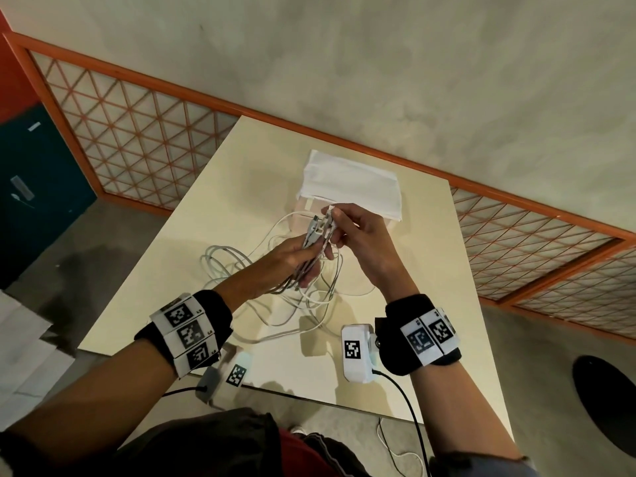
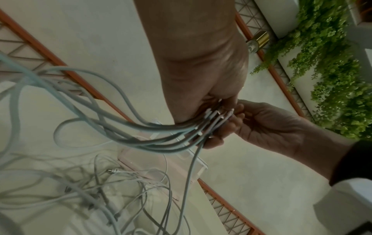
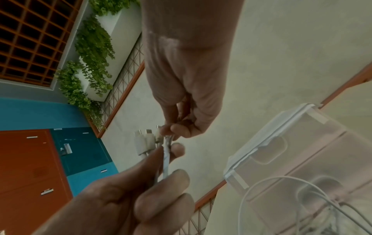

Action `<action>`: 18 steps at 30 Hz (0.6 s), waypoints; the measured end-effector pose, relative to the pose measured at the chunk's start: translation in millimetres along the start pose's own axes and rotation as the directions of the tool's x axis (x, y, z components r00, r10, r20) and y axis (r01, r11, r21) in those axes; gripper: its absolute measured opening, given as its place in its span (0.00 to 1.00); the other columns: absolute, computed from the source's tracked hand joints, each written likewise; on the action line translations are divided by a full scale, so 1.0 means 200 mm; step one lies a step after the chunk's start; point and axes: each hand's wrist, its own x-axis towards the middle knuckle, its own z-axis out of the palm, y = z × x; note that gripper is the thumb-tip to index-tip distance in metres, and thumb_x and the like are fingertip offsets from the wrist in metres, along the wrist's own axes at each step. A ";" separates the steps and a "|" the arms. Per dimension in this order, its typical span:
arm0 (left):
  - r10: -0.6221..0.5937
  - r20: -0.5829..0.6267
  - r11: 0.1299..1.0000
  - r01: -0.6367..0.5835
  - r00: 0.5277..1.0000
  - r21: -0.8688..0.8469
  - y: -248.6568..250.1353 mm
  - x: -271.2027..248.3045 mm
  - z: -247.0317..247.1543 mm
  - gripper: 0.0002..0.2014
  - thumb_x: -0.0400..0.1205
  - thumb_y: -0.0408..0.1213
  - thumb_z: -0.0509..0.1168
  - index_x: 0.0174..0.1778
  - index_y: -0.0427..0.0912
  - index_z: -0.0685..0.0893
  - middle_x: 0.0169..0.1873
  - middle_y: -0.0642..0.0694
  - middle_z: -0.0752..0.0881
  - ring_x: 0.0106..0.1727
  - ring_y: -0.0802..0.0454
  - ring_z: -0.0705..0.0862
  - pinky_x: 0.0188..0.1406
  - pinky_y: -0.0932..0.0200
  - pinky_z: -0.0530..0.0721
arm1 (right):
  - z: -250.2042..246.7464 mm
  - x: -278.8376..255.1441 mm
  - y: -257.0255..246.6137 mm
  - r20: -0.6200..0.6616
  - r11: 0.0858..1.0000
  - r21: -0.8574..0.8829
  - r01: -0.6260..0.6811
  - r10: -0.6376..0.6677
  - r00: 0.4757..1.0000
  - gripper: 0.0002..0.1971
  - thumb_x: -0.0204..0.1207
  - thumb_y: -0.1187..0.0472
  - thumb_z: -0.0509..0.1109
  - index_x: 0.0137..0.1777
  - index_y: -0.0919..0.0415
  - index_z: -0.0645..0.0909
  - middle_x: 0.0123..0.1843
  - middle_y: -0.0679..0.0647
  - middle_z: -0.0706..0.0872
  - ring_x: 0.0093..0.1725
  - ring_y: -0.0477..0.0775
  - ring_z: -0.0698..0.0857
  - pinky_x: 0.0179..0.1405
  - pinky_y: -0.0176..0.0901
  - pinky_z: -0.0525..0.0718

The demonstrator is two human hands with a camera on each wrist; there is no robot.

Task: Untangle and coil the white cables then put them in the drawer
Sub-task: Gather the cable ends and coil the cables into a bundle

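Several white cables (image 1: 296,297) lie tangled on the cream table (image 1: 172,287). My left hand (image 1: 309,258) grips a bundle of their ends above the table, with the plugs (image 3: 145,139) sticking up side by side. My right hand (image 1: 333,220) pinches the tip of one plug at the top of that bundle. In the left wrist view the left hand (image 2: 213,111) clasps the gathered strands (image 2: 153,132) while the right hand (image 2: 237,120) meets it from the right. The translucent drawer unit (image 1: 385,218) stands just behind both hands, its front seemingly closed.
A folded white cloth (image 1: 351,184) lies on top of the drawer unit. An orange-framed lattice rail (image 1: 137,132) runs behind the table. Blue and orange lockers (image 3: 40,159) stand to the left. A loose white cable (image 1: 395,452) lies on the floor near my feet.
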 end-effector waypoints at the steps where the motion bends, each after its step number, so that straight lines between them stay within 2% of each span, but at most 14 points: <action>1: 0.008 -0.011 1.000 -0.008 1.000 0.012 0.01 0.00 0.00 0.14 0.88 0.41 0.50 0.44 0.42 0.76 0.27 0.41 0.79 0.24 0.53 0.77 0.28 0.62 0.76 | 0.00 -0.01 -0.01 -0.006 1.000 -0.008 0.002 -0.002 1.000 0.10 0.82 0.66 0.64 0.53 0.71 0.83 0.26 0.54 0.81 0.23 0.48 0.77 0.28 0.33 0.76; 4: 0.015 -0.014 0.999 -0.015 1.000 0.037 0.03 0.00 0.00 0.15 0.89 0.42 0.48 0.50 0.37 0.77 0.32 0.39 0.84 0.26 0.53 0.81 0.28 0.66 0.79 | 0.01 -0.02 -0.02 -0.012 1.000 -0.023 0.014 -0.014 1.000 0.09 0.80 0.67 0.66 0.51 0.72 0.84 0.27 0.53 0.82 0.22 0.48 0.76 0.26 0.33 0.76; 7: 0.019 0.005 0.998 -0.019 1.000 0.062 0.02 0.01 0.00 0.18 0.89 0.42 0.48 0.56 0.31 0.76 0.28 0.44 0.84 0.25 0.54 0.79 0.29 0.65 0.79 | 0.01 -0.02 -0.03 -0.016 0.999 -0.036 0.014 -0.015 1.000 0.08 0.79 0.68 0.67 0.50 0.73 0.84 0.25 0.50 0.82 0.22 0.46 0.75 0.25 0.33 0.76; 10: 0.070 0.001 0.994 -0.070 0.998 0.087 -0.01 0.02 0.02 0.16 0.88 0.41 0.48 0.52 0.34 0.77 0.23 0.48 0.77 0.23 0.55 0.73 0.29 0.58 0.75 | 0.02 -0.04 -0.03 -0.022 0.999 -0.046 0.024 -0.025 0.999 0.08 0.79 0.67 0.67 0.51 0.72 0.85 0.26 0.56 0.83 0.23 0.51 0.79 0.27 0.36 0.81; 12: 0.090 -0.034 0.992 -0.086 0.995 0.091 -0.01 0.03 0.02 0.15 0.88 0.39 0.48 0.47 0.36 0.77 0.22 0.47 0.71 0.21 0.58 0.68 0.27 0.56 0.70 | 0.01 -0.05 -0.05 -0.008 0.997 -0.068 0.040 -0.041 0.999 0.10 0.82 0.66 0.64 0.55 0.69 0.85 0.30 0.60 0.85 0.28 0.57 0.82 0.32 0.35 0.85; 13: 0.093 -0.053 0.992 -0.088 0.994 0.090 -0.01 0.03 0.03 0.15 0.88 0.39 0.48 0.44 0.38 0.77 0.23 0.46 0.69 0.21 0.59 0.66 0.27 0.56 0.68 | 0.01 -0.06 -0.05 0.006 0.996 -0.075 0.048 -0.048 0.999 0.11 0.83 0.66 0.62 0.58 0.68 0.84 0.33 0.60 0.86 0.31 0.56 0.85 0.36 0.33 0.86; 15: 0.092 -0.061 0.992 -0.086 0.994 0.094 -0.01 0.03 0.03 0.15 0.89 0.38 0.48 0.42 0.39 0.76 0.24 0.44 0.67 0.20 0.60 0.66 0.26 0.57 0.66 | -0.01 -0.07 -0.06 0.042 0.995 -0.083 0.062 -0.059 0.997 0.13 0.83 0.69 0.60 0.62 0.67 0.82 0.38 0.57 0.88 0.33 0.46 0.87 0.40 0.31 0.85; 18: 0.086 -0.013 0.989 -0.084 0.996 0.122 0.00 0.02 0.03 0.16 0.89 0.40 0.48 0.47 0.34 0.77 0.25 0.41 0.71 0.21 0.56 0.69 0.26 0.58 0.69 | -0.05 -0.08 -0.07 0.072 0.988 -0.133 0.073 -0.064 0.995 0.13 0.81 0.69 0.64 0.62 0.64 0.83 0.42 0.52 0.88 0.35 0.36 0.86 0.39 0.27 0.81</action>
